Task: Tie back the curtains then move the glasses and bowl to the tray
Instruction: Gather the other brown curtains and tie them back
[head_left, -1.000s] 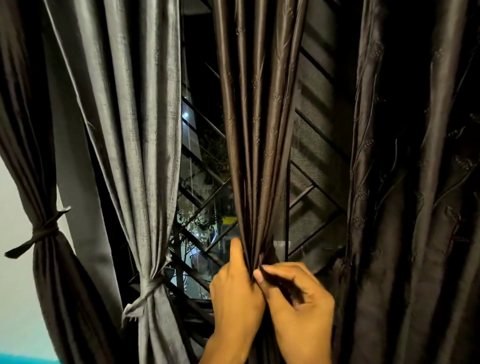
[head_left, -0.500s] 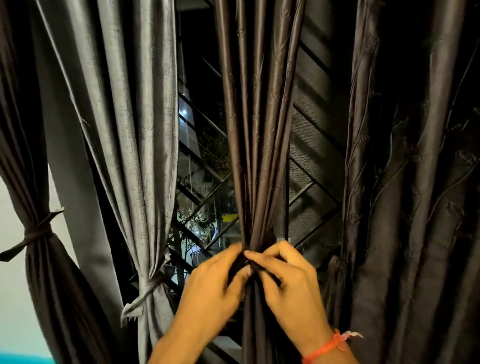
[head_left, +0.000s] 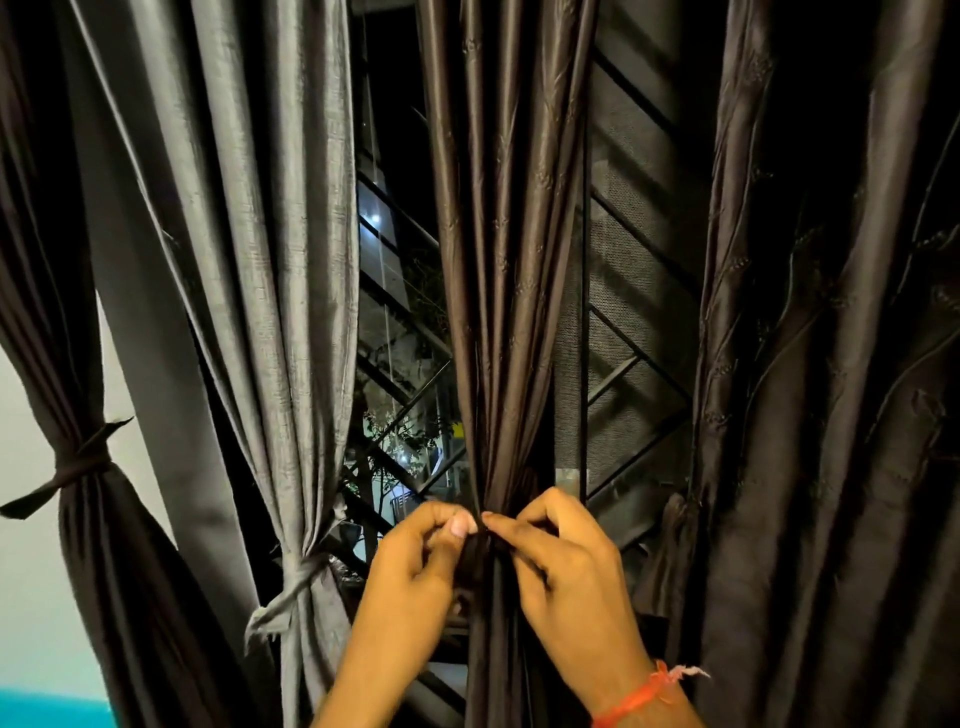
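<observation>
A dark brown satin curtain (head_left: 506, 291) hangs gathered into a narrow bunch in the middle of the view. My left hand (head_left: 415, 577) and my right hand (head_left: 566, 566) meet at its waist, each pinching a dark tie strip (head_left: 480, 535) wrapped around the bunch. To the left, a grey curtain (head_left: 280, 312) is bound with a grey knotted tie (head_left: 291, 592). At the far left a dark curtain (head_left: 57, 312) is bound with a dark tie (head_left: 78, 465). No glasses, bowl or tray are in view.
A loose dark embroidered curtain (head_left: 831, 415) fills the right side. Behind the curtains is a window with a diagonal metal grille (head_left: 639, 374) and mesh, night outside. A pale wall (head_left: 31, 571) shows at the lower left.
My hands have drawn back a little from the bunch and now pinch the tie with fingertips at its front. The view has shifted slightly downward.
</observation>
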